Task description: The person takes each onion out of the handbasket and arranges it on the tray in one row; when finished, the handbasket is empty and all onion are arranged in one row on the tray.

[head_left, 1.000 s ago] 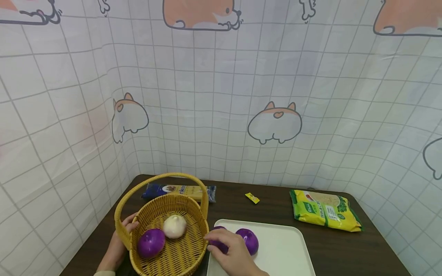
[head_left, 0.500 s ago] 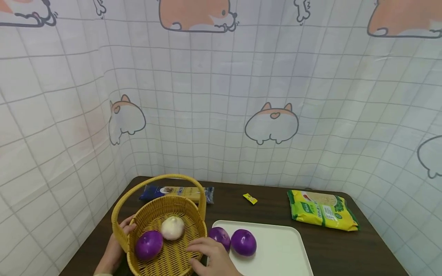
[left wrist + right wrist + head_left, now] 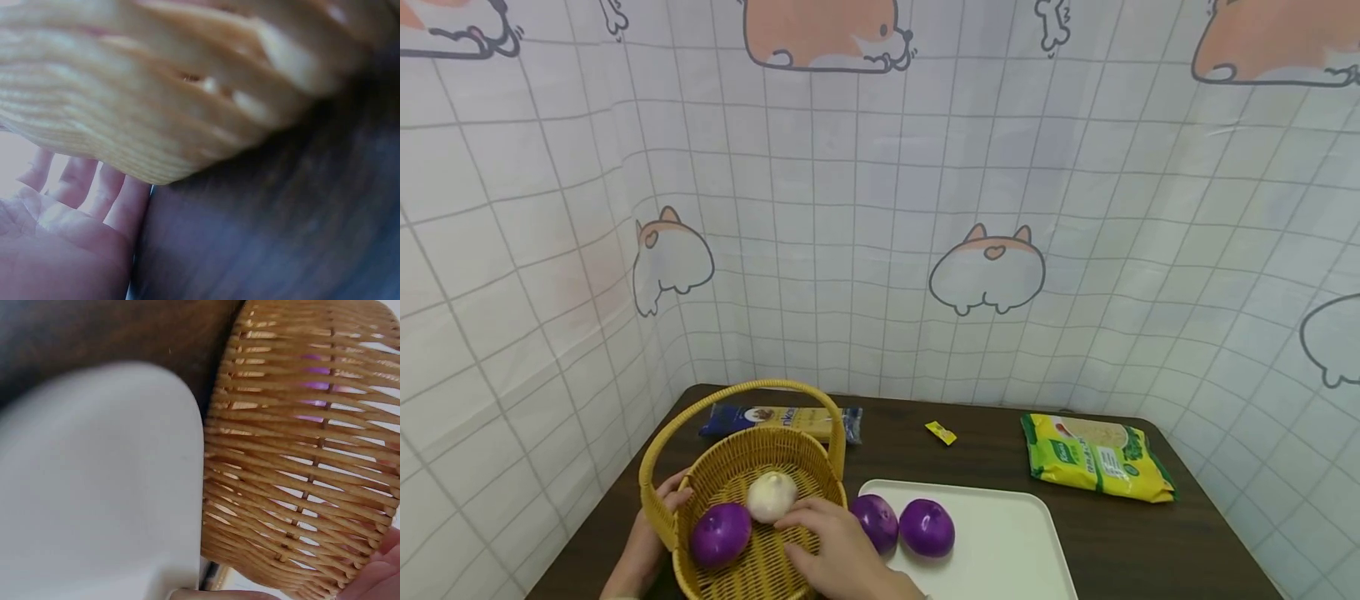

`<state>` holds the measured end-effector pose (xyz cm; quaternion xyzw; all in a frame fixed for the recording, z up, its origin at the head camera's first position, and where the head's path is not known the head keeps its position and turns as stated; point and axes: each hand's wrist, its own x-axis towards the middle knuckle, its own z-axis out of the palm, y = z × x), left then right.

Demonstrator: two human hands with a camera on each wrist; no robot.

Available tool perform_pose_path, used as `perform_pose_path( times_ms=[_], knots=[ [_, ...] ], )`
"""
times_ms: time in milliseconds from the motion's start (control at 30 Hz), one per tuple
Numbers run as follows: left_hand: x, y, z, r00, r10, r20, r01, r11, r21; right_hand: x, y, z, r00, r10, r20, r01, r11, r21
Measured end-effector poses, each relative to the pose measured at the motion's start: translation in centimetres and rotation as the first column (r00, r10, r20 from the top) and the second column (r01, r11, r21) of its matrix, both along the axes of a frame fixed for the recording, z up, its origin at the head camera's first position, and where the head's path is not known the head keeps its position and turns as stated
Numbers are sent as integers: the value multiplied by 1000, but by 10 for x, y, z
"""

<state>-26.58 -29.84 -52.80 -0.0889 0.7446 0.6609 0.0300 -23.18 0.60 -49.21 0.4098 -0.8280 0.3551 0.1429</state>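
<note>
On the table's left stands a yellow wicker basket point(image 3: 760, 567) with a tall handle. Inside it lie a purple onion point(image 3: 721, 535) and a white garlic bulb point(image 3: 772, 497). My left hand point(image 3: 651, 533) rests against the basket's outer left side; the left wrist view shows its fingers extended along the weave point(image 3: 112, 112). Over the basket's right rim reaches my right hand point(image 3: 838, 546), its index fingertip right at the garlic and its thumb apart, lower in the basket. Two more purple onions point(image 3: 875, 523) point(image 3: 927, 528) sit at the left of a white tray point(image 3: 1000, 508), beside the right hand.
Behind the basket lies a blue-and-yellow pasta packet point(image 3: 801, 421). A small yellow sachet point(image 3: 941, 432) lies at the table's back middle, and a yellow-green Knorr packet point(image 3: 1097, 458) at the right. A patterned white curtain point(image 3: 865, 250) surrounds the dark table point(image 3: 1172, 550).
My right hand has moved left, from beside the onions on the tray over the basket's rim to the garlic. The left hand stays at the basket. The view has shifted slightly.
</note>
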Motion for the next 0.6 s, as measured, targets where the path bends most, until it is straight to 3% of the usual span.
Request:
perform_pose_path(
  times_ms=[167, 367, 600],
  knots=[
    [-2, -1, -3, 1000, 9, 11, -9, 1000, -12, -8, -10, 5, 992, -61, 111, 48, 992, 115],
    [-2, -1, 0, 1000, 1, 29, -1, 1000, -2, -20, -18, 10, 958, -113, 263, 66, 981, 182],
    [0, 0, 4, 1000, -12, 16, 12, 1000, 3, -32, -27, 11, 947, -172, 273, 112, 969, 222]
  ],
)
